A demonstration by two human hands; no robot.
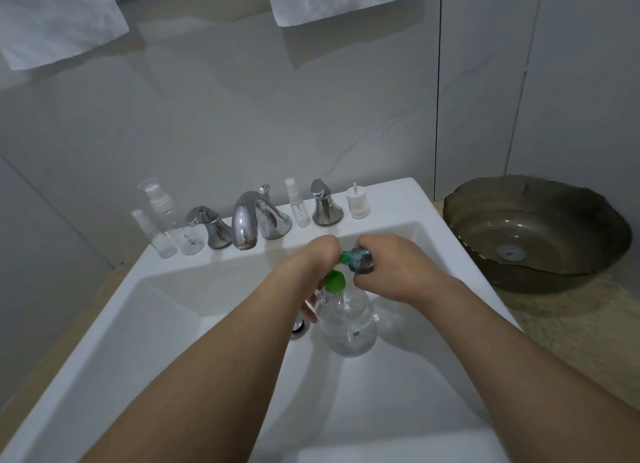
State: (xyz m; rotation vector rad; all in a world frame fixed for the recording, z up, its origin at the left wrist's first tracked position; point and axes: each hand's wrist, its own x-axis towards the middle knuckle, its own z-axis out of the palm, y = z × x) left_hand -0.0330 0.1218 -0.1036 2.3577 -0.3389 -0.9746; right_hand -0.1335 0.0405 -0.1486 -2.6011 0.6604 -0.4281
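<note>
Left hand (317, 270): over the basin; fingers curled round the neck of the bottle (348, 320), a firm grip
Right hand (391, 265): wrapped tight round the vial (360, 260); tips it over, green nozzle pointing down and left
Bottle spot: clear, roughly upright, held low inside the sink (398, 203), just beside the drain (299, 326)
Funnel (335, 280): green, sits at the bottle's mouth; the vial's nozzle is just above it; touching or not, I cannot tell
Stage: looks like the pour itself; vial lined up and tipped, so the set-up reads as done
Level: clear on clear; no stream shows; how much has gone in, I cannot tell
Left to do: by my reckoning, empty the vial, right it, lift the funnel off, cap the bottle
Ledge: tap (246, 223) shows no water; spray bottles (162, 220) stand either side of it, nobody touching them
Off right: brown glass bowl (536, 227), well apart from the action
</note>
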